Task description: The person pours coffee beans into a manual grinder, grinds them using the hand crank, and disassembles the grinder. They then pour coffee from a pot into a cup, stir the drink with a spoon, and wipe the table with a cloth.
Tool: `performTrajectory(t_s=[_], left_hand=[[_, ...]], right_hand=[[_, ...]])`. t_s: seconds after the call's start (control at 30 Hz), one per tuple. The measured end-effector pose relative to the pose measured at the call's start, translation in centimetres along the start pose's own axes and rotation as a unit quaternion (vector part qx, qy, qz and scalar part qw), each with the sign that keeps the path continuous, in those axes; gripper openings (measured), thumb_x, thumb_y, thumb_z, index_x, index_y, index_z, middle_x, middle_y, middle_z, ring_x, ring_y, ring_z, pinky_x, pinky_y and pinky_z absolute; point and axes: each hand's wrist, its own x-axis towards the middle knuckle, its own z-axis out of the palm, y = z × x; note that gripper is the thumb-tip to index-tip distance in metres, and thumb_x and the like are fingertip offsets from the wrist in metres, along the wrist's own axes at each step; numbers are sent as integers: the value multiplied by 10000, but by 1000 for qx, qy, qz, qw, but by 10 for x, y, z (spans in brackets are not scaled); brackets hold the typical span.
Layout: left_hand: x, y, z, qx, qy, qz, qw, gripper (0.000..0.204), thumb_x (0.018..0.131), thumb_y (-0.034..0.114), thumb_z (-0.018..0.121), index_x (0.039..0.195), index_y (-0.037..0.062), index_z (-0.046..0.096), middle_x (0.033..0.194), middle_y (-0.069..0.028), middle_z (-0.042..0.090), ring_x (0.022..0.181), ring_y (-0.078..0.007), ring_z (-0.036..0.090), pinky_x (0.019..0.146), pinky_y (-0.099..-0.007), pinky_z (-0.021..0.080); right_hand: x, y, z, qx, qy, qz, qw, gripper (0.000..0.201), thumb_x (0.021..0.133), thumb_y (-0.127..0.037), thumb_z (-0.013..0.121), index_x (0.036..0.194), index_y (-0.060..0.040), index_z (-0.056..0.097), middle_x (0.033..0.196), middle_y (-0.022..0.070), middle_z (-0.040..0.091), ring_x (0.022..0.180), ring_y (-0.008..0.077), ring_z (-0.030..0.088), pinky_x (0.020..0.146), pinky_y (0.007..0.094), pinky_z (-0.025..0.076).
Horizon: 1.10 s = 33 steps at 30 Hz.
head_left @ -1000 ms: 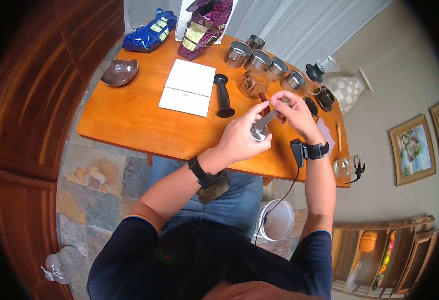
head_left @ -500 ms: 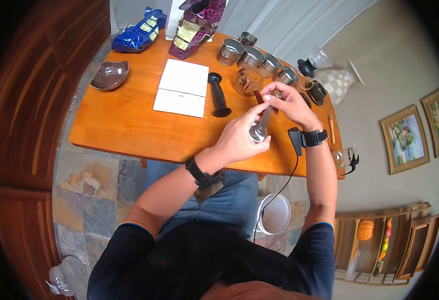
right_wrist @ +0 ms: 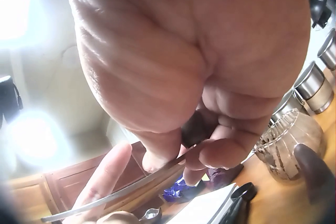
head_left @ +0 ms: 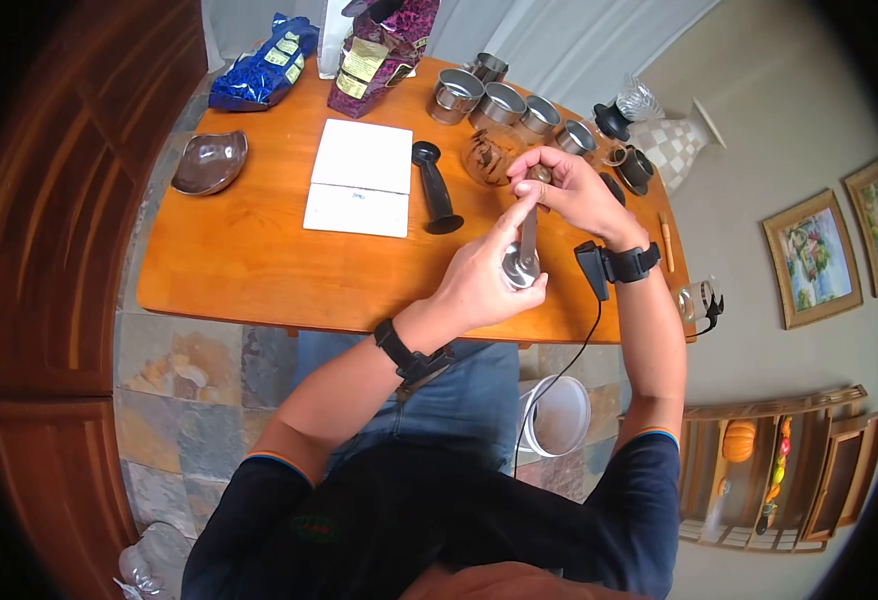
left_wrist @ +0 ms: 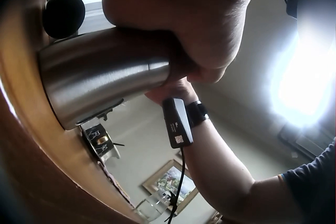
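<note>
My left hand (head_left: 479,278) grips a brushed-steel hand coffee grinder (left_wrist: 105,71), fingers wrapped around its upper body. In the left wrist view, the grinder's base is right at the wooden tabletop. A flat metal crank (head_left: 529,238) extends from its shiny top, pointing away from my body. With its fingers curled, my right hand (head_left: 579,200) holds the brownish knob (head_left: 539,174) at the crank's end; the fingers partly hide it. In the right wrist view, the crank (right_wrist: 121,195) runs out from under those fingers, past my raised left index finger.
Left of my hands lie a black tamper-like tool (head_left: 437,190) and a white scale-like slab (head_left: 359,180). Behind are a glass jar (head_left: 491,155) and several steel cups (head_left: 504,103). Coffee bags (head_left: 264,70) and a brown bowl (head_left: 209,163) stand farther left. A glass pitcher (head_left: 697,302) is right.
My right hand has swung the crank and knob leftward and away from my body. The left hand keeps its grip on the grinder. The head view has shifted slightly.
</note>
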Motion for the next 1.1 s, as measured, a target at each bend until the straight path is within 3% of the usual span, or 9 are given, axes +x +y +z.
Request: performTrajectory(t_s=[0.03,0.17,0.23,0.53,0.77,0.87,0.93,1.03,1.1], left_hand=[[0,-2,0,20,10,37,999,906,783,59,780,1583,137,362,883,-65,655,782,-157,668,732,-317,548],[1,2,-2,35,-25,32,999,745,781,51,777,1476,143,525,880,-58,652,772,-161,660,736,-317,549],[3,0,0,41,6,90,995,565,774,41,773,1317,124,641,874,-58,644,750,-181,649,725,-317,544],[5,0,-1,19,-2,84,996,337,764,28,772,1083,92,682,817,-56,602,701,-187,619,661,-313,514],[4,-3,1,2,-13,72,997,302,757,10,784,1024,78,662,834,-56,622,717,-173,637,665,-298,516],[4,-6,1,8,-14,80,997,292,755,8,789,1007,77,659,856,-63,639,741,-171,657,674,-294,520],[3,-4,-1,29,-20,69,997,285,755,7,791,998,75,659,882,-77,656,756,-183,670,678,-298,524],[4,-4,-1,31,-18,94,995,277,754,2,792,989,72,662,901,-86,668,762,-191,674,681,-302,526],[4,-6,-1,32,-21,99,994,274,753,0,792,985,69,665,904,-86,672,766,-192,675,683,-303,528]], right_hand=[[1,-1,1,6,4,1,1000,220,983,-152,709,1153,-29,640,961,-11,664,789,58,614,666,247,516],[0,5,6,-4,42,-54,998,210,979,-142,713,1133,-23,636,954,-2,664,761,66,629,639,253,527],[-2,10,4,16,29,-26,999,201,978,-149,717,1115,-23,641,970,-7,660,795,55,616,673,246,530],[-16,20,6,3,84,-44,996,179,982,-145,711,1104,-28,651,961,-27,652,825,38,586,712,224,517],[-7,20,15,-42,78,-18,996,162,977,-174,714,1063,-40,680,869,-33,626,775,39,530,692,231,476],[-1,15,17,-56,56,-34,996,147,1000,-145,686,1099,-40,654,958,-31,652,841,27,553,726,202,478],[1,7,21,-60,71,-56,994,138,995,-147,691,1074,-38,662,924,-31,648,841,31,558,725,220,482],[5,-1,25,-118,91,-110,983,134,983,-135,696,1058,-29,663,893,-1,653,823,76,582,725,263,493],[6,-5,27,-179,107,-160,965,197,945,-181,718,1038,-17,662,927,127,696,831,283,667,756,359,529]])
